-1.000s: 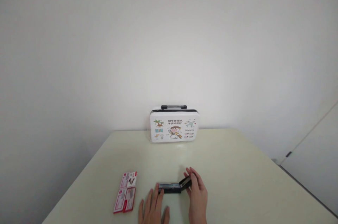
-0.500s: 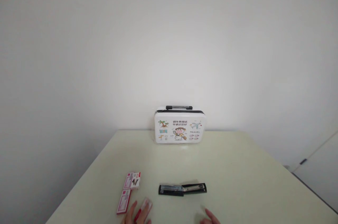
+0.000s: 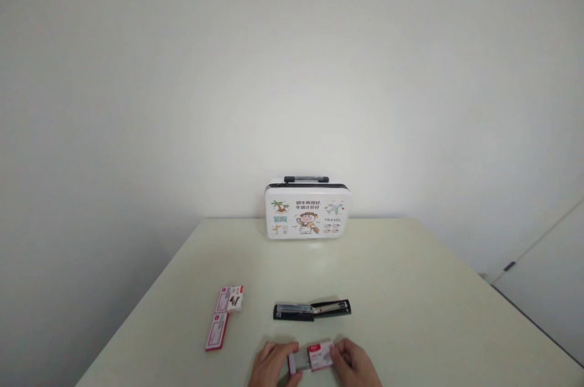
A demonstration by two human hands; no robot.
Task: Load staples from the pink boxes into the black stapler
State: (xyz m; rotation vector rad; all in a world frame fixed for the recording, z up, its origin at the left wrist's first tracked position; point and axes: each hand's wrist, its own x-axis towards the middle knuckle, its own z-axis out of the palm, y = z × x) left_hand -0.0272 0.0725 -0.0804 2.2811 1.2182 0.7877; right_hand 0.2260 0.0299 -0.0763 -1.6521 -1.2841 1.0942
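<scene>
Low in the head view, a small red-and-white staple box [image 3: 322, 355] is held between my two hands, partly slid apart. My left hand [image 3: 272, 364] pinches the left end, an inner tray [image 3: 301, 361] in which greyish staples seem to lie. Gripping the printed outer sleeve at its right end is my right hand [image 3: 354, 364], fingers closed. Just beyond the hands a black stapler [image 3: 312, 310] lies spread open on the table, its metal inside facing up. Neither hand touches it.
Left of the stapler lie two flat pink-and-white boxes [image 3: 216, 331] end to end, with a small white box [image 3: 235, 299] beside the farther one. A white printed case [image 3: 306, 212] with a black handle stands at the table's [image 3: 410, 289] back edge, against the wall.
My left hand has moved right, bringing the small box in front of the stapler. My right hand has come in and taken its other end. The box is now drawn apart. The view has tilted slightly.
</scene>
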